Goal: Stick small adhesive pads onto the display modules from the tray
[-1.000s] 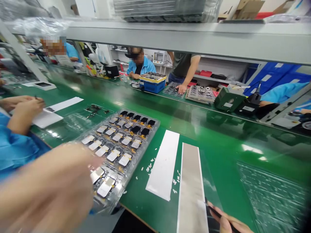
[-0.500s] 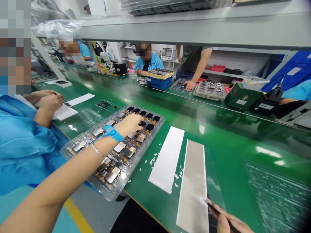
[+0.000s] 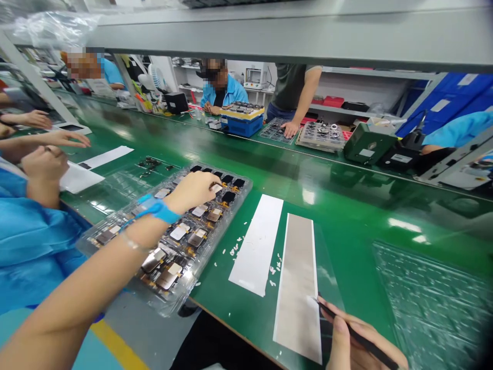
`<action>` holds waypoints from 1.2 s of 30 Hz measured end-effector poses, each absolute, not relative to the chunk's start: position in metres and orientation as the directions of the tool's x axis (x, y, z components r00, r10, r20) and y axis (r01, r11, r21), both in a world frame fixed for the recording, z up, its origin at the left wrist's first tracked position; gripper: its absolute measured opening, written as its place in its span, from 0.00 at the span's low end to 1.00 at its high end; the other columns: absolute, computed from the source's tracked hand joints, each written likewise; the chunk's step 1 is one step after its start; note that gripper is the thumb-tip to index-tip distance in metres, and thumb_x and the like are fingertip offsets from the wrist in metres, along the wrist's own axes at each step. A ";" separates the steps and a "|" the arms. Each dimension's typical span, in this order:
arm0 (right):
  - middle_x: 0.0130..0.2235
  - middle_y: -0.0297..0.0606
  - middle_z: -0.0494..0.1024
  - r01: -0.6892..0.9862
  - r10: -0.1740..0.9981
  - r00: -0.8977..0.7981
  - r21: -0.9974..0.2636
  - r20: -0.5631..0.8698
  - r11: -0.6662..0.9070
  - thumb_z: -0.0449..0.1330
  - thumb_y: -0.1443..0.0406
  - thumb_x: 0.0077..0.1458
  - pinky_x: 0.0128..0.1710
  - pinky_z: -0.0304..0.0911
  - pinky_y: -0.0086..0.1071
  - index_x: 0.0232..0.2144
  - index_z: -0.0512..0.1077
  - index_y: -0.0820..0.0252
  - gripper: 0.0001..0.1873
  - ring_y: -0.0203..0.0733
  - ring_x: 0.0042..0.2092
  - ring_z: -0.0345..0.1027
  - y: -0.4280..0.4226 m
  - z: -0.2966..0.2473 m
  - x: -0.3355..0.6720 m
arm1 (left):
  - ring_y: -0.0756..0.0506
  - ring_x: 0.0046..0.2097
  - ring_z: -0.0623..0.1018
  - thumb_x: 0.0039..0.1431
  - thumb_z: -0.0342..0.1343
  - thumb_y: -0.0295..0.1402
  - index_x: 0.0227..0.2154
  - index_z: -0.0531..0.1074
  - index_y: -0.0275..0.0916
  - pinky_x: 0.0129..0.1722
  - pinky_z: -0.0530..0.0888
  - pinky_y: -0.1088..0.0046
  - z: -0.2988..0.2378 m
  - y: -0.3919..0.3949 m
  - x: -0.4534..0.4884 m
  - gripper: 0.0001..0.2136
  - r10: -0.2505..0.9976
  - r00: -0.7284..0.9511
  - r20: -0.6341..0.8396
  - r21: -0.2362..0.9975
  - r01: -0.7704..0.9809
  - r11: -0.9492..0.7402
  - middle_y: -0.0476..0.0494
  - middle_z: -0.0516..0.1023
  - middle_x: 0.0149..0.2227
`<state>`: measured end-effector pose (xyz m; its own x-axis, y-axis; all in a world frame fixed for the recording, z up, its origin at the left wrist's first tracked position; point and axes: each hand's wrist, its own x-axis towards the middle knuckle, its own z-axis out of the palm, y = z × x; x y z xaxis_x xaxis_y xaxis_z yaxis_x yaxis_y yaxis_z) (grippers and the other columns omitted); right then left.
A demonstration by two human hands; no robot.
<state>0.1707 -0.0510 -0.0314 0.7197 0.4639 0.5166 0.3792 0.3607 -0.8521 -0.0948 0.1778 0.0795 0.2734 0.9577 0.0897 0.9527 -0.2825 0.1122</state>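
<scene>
Left hand (image 3: 190,191), with a blue wristband (image 3: 156,211), has moved up from the near rows and curves over a small rectangular module (image 3: 216,188), fingertips touching it, grip unclear. That module sits in a clear plastic compartment tray (image 3: 246,191), which lies on a glossy green workbench (image 3: 346,216). Right hand (image 3: 346,339) pinches slim black tweezers (image 3: 360,334), their tip just beside a long silver-grey strip (image 3: 298,277). A white paper strip (image 3: 256,244) lies between strip and tray.

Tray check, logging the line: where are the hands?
Left hand on clear plastic tray of small modules. Right hand holding black tweezers by silver strip.
</scene>
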 end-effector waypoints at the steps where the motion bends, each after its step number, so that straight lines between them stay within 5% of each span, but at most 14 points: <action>1: 0.30 0.37 0.79 0.389 0.433 0.722 -0.834 0.540 0.391 0.68 0.71 0.50 0.31 0.76 0.36 0.33 0.69 0.60 0.10 0.42 0.29 0.77 -0.049 -0.030 0.168 | 0.38 0.45 0.82 0.56 0.57 0.28 0.39 0.79 0.39 0.46 0.76 0.67 0.085 0.163 -0.095 0.09 0.944 0.314 0.096 0.169 0.930 -0.327 0.43 0.84 0.42; 3: 0.32 0.38 0.79 0.375 0.469 0.682 -0.819 0.561 0.434 0.66 0.70 0.53 0.35 0.75 0.39 0.35 0.71 0.61 0.08 0.43 0.32 0.78 -0.047 -0.027 0.167 | 0.44 0.40 0.82 0.57 0.57 0.32 0.33 0.77 0.43 0.40 0.77 0.73 0.089 0.123 -0.092 0.05 0.906 0.408 0.111 0.309 0.853 -0.422 0.49 0.84 0.39; 4: 0.34 0.39 0.79 0.351 0.520 0.645 -0.821 0.560 0.450 0.64 0.69 0.56 0.37 0.74 0.40 0.36 0.71 0.60 0.05 0.44 0.34 0.77 -0.046 -0.025 0.169 | 0.44 0.39 0.82 0.57 0.57 0.32 0.30 0.75 0.43 0.39 0.78 0.72 0.088 0.100 -0.087 0.03 0.867 0.457 0.201 0.483 0.723 -0.493 0.47 0.83 0.36; 7: 0.34 0.38 0.75 0.323 0.717 0.446 -0.843 0.536 0.430 0.55 0.68 0.62 0.36 0.70 0.35 0.35 0.74 0.58 0.07 0.41 0.38 0.74 -0.043 -0.011 0.178 | 0.44 0.36 0.82 0.58 0.58 0.32 0.27 0.70 0.46 0.37 0.79 0.67 0.069 0.038 -0.063 0.05 0.865 0.369 0.341 0.740 0.462 -0.489 0.49 0.82 0.34; 11: 0.35 0.35 0.71 0.488 0.871 0.158 -0.804 0.466 0.341 0.59 0.67 0.59 0.27 0.60 0.27 0.40 0.75 0.55 0.07 0.36 0.32 0.66 -0.034 0.013 0.181 | 0.45 0.37 0.81 0.63 0.58 0.34 0.36 0.66 0.48 0.36 0.79 0.70 0.024 0.008 -0.023 0.05 0.927 0.344 0.146 0.975 0.110 -0.194 0.51 0.77 0.35; 14: 0.37 0.32 0.72 0.493 0.922 0.077 -0.818 0.379 0.296 0.62 0.66 0.57 0.21 0.53 0.25 0.44 0.73 0.54 0.11 0.28 0.23 0.54 -0.021 0.017 0.174 | 0.47 0.37 0.80 0.67 0.54 0.37 0.47 0.63 0.50 0.40 0.80 0.68 0.002 0.015 -0.002 0.09 0.905 0.425 0.026 0.994 -0.104 0.020 0.50 0.74 0.40; 17: 0.31 0.28 0.72 0.459 0.933 0.074 -0.842 0.353 0.282 0.60 0.68 0.59 0.18 0.49 0.25 0.41 0.71 0.55 0.06 0.26 0.19 0.47 -0.012 0.008 0.169 | 0.48 0.38 0.78 0.70 0.50 0.38 0.48 0.64 0.47 0.41 0.77 0.71 -0.007 0.023 0.007 0.07 0.837 0.547 -0.017 0.993 -0.092 0.080 0.48 0.73 0.40; 20: 0.31 0.29 0.74 0.523 0.890 0.084 -0.781 0.447 0.343 0.59 0.70 0.60 0.20 0.55 0.24 0.41 0.70 0.56 0.07 0.27 0.20 0.57 -0.009 0.000 0.169 | 0.49 0.33 0.73 0.72 0.46 0.39 0.42 0.64 0.44 0.35 0.71 0.75 -0.012 0.025 0.007 0.06 0.800 0.600 -0.021 0.996 -0.059 0.071 0.52 0.70 0.30; 24: 0.37 0.37 0.78 0.604 0.803 -0.019 -0.633 0.596 0.484 0.59 0.75 0.59 0.35 0.70 0.26 0.40 0.71 0.57 0.10 0.35 0.37 0.75 -0.009 -0.001 0.168 | 0.51 0.29 0.65 0.72 0.46 0.40 0.42 0.64 0.43 0.30 0.64 0.77 -0.017 0.026 0.007 0.08 0.832 0.555 0.001 0.999 -0.029 0.018 0.54 0.65 0.29; 36: 0.44 0.49 0.80 0.796 0.727 -0.170 -0.343 0.665 0.499 0.57 0.76 0.61 0.39 0.72 0.29 0.48 0.71 0.66 0.13 0.41 0.45 0.77 -0.013 -0.010 0.163 | 0.51 0.29 0.71 0.71 0.47 0.35 0.39 0.68 0.41 0.31 0.68 0.77 -0.022 0.026 0.006 0.07 0.867 0.486 0.110 0.987 0.046 -0.151 0.53 0.70 0.28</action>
<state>0.1627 -0.0127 -0.0105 -0.1699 0.7273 0.6650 0.7956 0.4994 -0.3430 0.0057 0.0264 -0.0223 0.4859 0.8671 0.1102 0.0463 -0.1514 0.9874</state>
